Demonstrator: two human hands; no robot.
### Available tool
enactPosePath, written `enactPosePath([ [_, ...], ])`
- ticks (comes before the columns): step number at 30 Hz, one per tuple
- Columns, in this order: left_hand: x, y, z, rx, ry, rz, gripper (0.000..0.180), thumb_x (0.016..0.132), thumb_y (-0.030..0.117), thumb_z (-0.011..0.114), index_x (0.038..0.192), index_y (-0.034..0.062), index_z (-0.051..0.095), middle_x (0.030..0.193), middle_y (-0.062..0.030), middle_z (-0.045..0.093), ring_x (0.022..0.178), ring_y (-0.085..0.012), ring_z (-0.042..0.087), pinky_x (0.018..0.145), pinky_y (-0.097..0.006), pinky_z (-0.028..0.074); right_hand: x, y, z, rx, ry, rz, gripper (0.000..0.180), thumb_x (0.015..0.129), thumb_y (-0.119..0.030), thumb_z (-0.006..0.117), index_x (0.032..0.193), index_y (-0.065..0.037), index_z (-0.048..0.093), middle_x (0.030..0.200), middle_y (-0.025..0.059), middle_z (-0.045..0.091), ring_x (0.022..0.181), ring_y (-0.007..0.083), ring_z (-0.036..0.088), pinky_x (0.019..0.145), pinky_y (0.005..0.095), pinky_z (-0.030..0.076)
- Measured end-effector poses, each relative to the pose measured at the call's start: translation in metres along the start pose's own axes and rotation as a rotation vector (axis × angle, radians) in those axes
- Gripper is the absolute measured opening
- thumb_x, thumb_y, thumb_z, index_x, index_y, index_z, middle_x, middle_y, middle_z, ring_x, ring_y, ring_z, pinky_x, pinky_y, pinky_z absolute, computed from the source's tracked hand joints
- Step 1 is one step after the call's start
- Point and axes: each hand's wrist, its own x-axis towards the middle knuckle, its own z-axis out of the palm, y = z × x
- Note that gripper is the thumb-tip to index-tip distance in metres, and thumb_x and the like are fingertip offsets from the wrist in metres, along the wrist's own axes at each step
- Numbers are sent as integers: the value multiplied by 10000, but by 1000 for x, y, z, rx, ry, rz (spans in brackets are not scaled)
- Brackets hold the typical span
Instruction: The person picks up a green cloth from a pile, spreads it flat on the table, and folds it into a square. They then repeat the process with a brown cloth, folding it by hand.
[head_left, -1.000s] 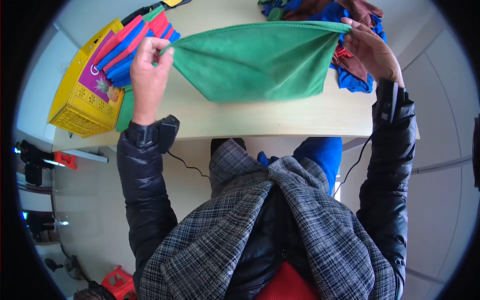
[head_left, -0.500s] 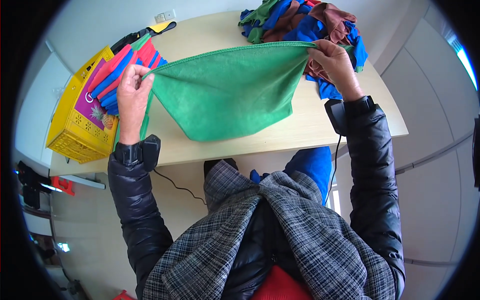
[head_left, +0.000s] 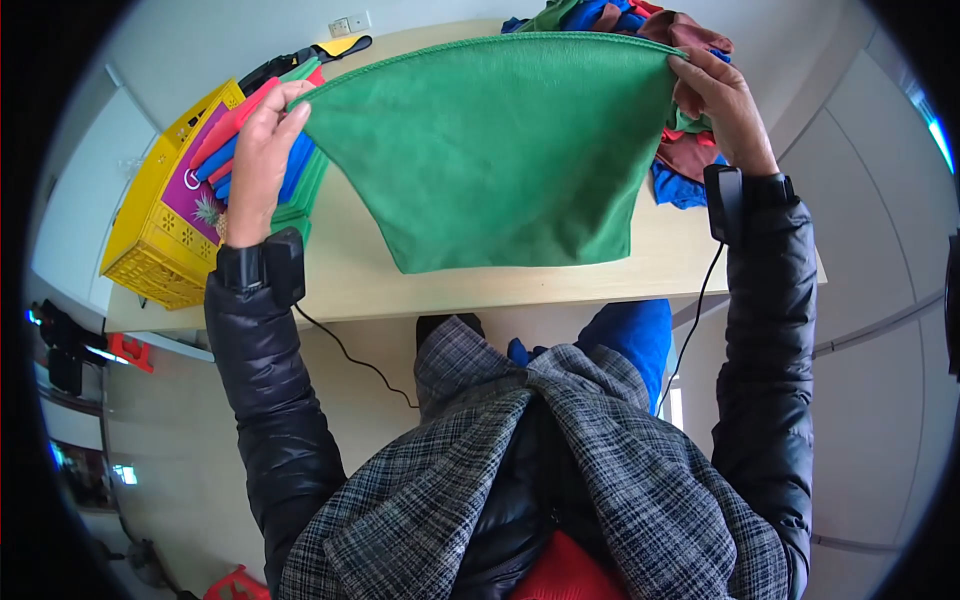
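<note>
A green cloth [head_left: 500, 160] hangs spread out between my two hands above the table. My left hand [head_left: 265, 150] pinches its upper left corner, close to the stack of folded cloths. The upper right corner is held between the thumb and fingers of my right hand [head_left: 722, 100], in front of the loose cloth pile. The cloth's top edge bows upward, and its lower edge hangs just above the table's near part. Part of the pile is hidden behind the cloth and my right hand.
A yellow crate [head_left: 165, 245] stands at the table's left, beside folded red, blue and green cloths [head_left: 300, 165]. Rumpled cloths [head_left: 685, 160] lie at the far right of the pale table [head_left: 350, 285]. A black and yellow strap [head_left: 345, 46] lies near the wall socket [head_left: 350, 22].
Both hands have risen and moved farther apart, the right one toward the right. The green cloth is stretched wider and its top edge is higher.
</note>
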Motion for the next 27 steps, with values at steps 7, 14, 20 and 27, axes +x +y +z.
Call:
enactPosePath([
  [7,57,-67,25,324,-118,-13,177,954,131,615,1064,-3,582,837,-59,595,803,-134,553,728,-304,454,46,50,-1,-60,-13,139,249,999,-216,614,1166,-43,679,711,-26,613,636,42,556,548,193,387],
  [14,98,-71,42,363,48,147,176,937,124,613,1048,-10,587,883,-102,630,808,-202,590,733,-320,466,85,83,-16,-3,102,18,258,999,-168,610,1206,-22,658,971,34,717,814,105,683,749,219,537],
  [20,-13,-87,43,254,-46,165,103,893,46,632,995,39,617,1029,-113,624,955,-264,603,859,-358,480,-3,130,13,33,-70,-33,135,953,-67,622,1054,-12,694,909,26,697,804,116,645,724,261,524],
  [27,-193,-109,77,266,-357,-100,149,831,-32,645,960,38,617,1106,-109,604,1124,-280,563,947,-374,461,-151,185,66,-379,-309,236,159,881,-12,655,1031,-42,695,1069,86,715,958,181,669,851,294,526],
])
